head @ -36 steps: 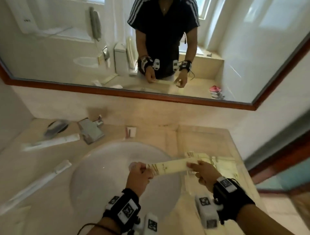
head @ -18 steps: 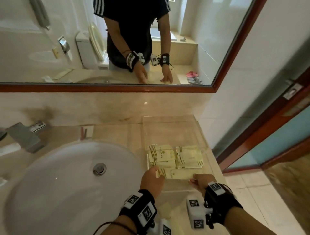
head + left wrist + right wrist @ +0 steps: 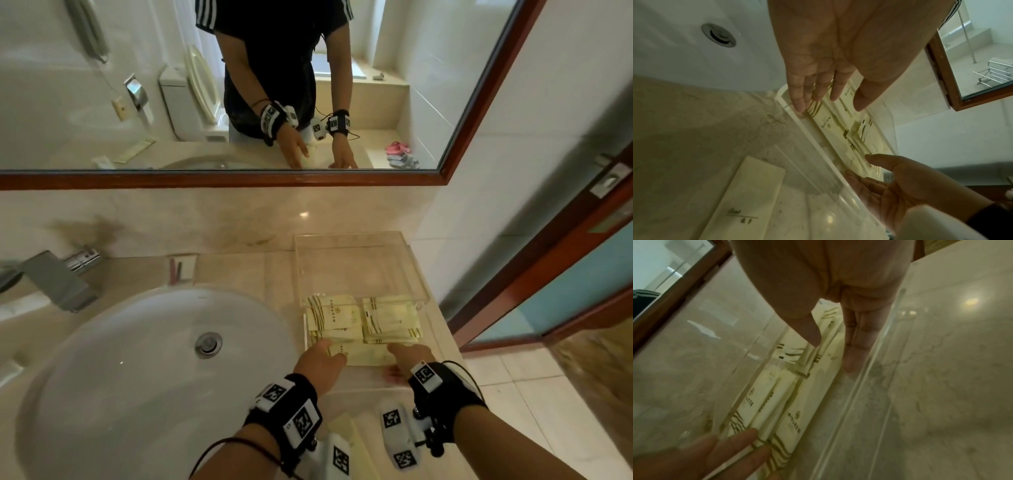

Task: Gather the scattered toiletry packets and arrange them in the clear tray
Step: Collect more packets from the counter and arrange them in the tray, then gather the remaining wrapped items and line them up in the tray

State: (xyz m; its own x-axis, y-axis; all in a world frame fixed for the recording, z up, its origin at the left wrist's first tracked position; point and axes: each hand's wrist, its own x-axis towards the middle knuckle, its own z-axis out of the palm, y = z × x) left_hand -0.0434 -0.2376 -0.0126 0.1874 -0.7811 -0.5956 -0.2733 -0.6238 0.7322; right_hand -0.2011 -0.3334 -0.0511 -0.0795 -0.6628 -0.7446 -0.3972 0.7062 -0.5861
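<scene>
The clear tray (image 3: 356,237) stands on the counter right of the sink. Two stacks of cream packets (image 3: 334,317) (image 3: 390,318) lie in its middle, and one long cream packet (image 3: 366,354) lies across its near side. My left hand (image 3: 322,358) rests at the long packet's left end, fingers (image 3: 807,95) straight and touching it. At the right end my right hand (image 3: 407,353) lies inside the tray with straight fingers (image 3: 856,344) along the near wall. Neither hand grips anything.
A white sink basin (image 3: 137,377) with a drain fills the left, with a faucet (image 3: 51,284) behind it. A small packet (image 3: 180,269) lies by the back wall. Another cream packet (image 3: 748,194) lies on the counter before the tray. A doorway opens at the right.
Both hands carried the long packet from over the sink rightward into the tray, laid it down and straightened their fingers. The view swung right.
</scene>
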